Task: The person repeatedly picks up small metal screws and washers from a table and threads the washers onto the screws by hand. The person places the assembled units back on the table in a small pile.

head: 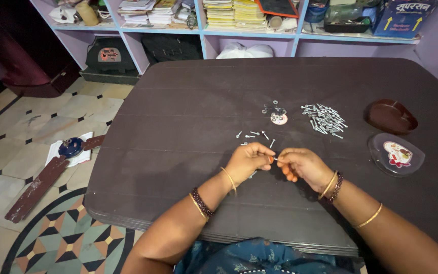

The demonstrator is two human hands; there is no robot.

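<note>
The small screw (pixel 276 159) is held between the two hands above the desk (pixel 178 116), its long axis lying left to right. The left hand (pixel 248 161) is pinched closed on one end, the right hand (pixel 303 165) on the other (both equally near).

Both forearms reach forward over the table (pixel 178 132) edge, wrists bent inward. The left hand (pixel 248 161) and right hand (pixel 304 165) meet near the table's middle, fingertips of the 2 pinched together, knuckles up, bangles on both wrists.
</note>
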